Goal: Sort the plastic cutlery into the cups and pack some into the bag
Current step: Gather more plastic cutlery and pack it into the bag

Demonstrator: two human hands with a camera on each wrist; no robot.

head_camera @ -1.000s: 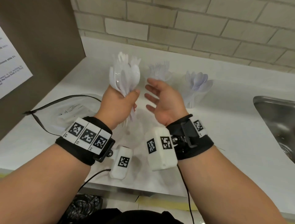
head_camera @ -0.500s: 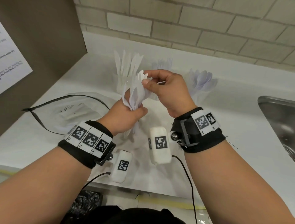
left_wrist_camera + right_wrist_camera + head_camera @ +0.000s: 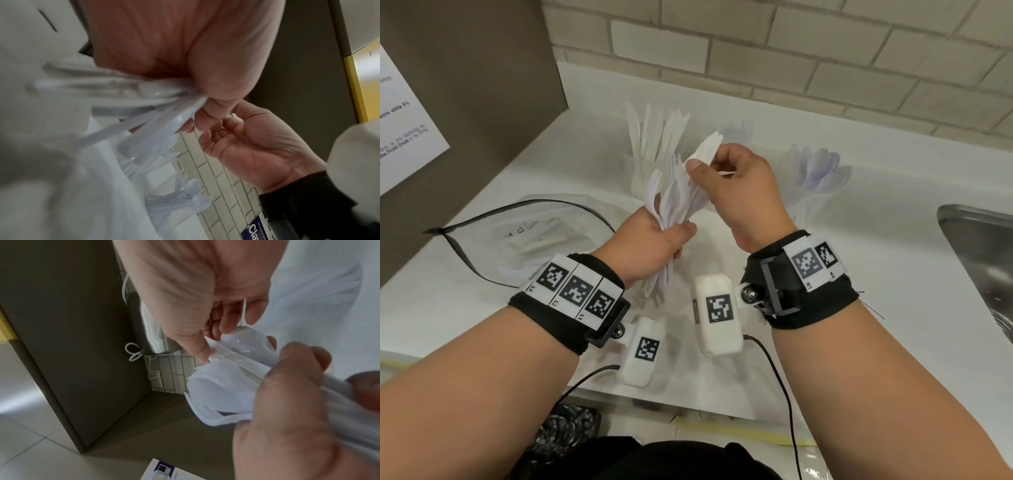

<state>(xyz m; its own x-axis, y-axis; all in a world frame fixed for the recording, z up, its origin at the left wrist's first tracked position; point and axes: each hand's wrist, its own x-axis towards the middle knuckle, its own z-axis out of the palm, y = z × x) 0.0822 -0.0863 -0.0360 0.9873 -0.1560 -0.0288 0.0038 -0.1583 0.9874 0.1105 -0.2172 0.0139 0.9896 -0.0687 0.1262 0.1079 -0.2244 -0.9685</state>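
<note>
The left hand (image 3: 645,245) was wrapped round a fanned bundle of white plastic cutlery (image 3: 674,202), gripping it by the handles so that the working ends splayed upward, which left each piece easy to single out. The right hand (image 3: 743,192) pinched one piece (image 3: 705,149) from the top of that bundle between thumb and fingers, its other fingers curled in behind; the piece looked like a spoon, though its white shape against the white worktop (image 3: 876,274) made that hard to confirm. Three clear cups stood in a row at the far side of the worktop, near the brick wall: a cup of knives (image 3: 654,144) on the left, a cup of forks (image 3: 739,132) largely hidden behind the right hand, and a cup of spoons (image 3: 822,178) on the right. Keeping one kind per cup was probably why the bundle was being picked apart one piece at a time. The clear bag (image 3: 524,236) lay open on the left (a few pale pieces showed faintly inside it), within easy reach of the left hand for packing.
</note>
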